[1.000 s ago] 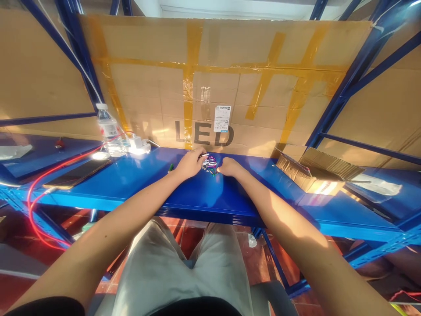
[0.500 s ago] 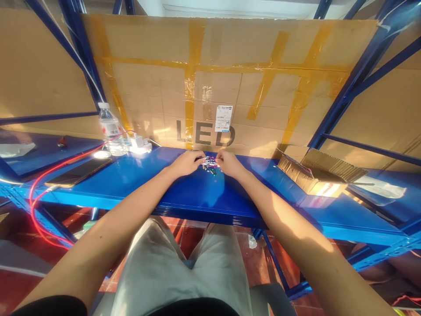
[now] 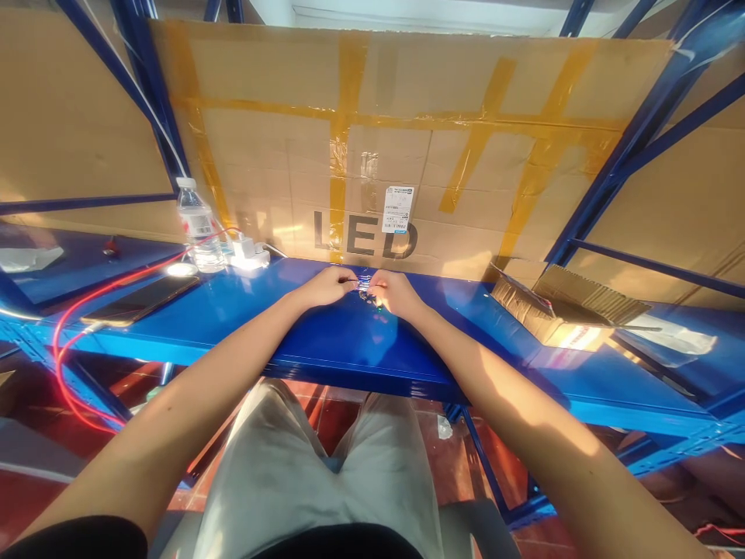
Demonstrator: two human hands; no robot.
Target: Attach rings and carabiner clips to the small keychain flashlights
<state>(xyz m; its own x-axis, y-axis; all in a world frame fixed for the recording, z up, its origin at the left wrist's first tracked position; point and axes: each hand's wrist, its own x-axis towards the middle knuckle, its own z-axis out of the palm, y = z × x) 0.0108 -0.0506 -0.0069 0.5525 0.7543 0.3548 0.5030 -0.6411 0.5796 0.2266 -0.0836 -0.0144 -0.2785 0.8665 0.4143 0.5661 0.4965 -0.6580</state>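
Note:
Small shiny pieces (image 3: 365,284), silvery with bits of purple and green, lie in a cluster on the blue shelf top (image 3: 343,341); their kind is too small to make out. At the cluster's left side, my left hand (image 3: 327,286) is closed in a pinch, thumb and fingers together. My right hand (image 3: 396,293) pinches at its right side and covers part of it. Only a narrow gap separates the fingertips, with glittering bits showing between them. What each pinch holds is hidden or too small to name.
A tall cardboard sheet (image 3: 454,163) marked LED stands behind the shelf. On the left are a water bottle (image 3: 201,233), a white charger (image 3: 247,252), a phone (image 3: 143,301) and a red cable (image 3: 61,341). An open cardboard box (image 3: 559,310) sits at the right.
My right hand has shifted slightly left and now covers more of the shiny pieces. My left hand has moved a little left. Both remain pinched.

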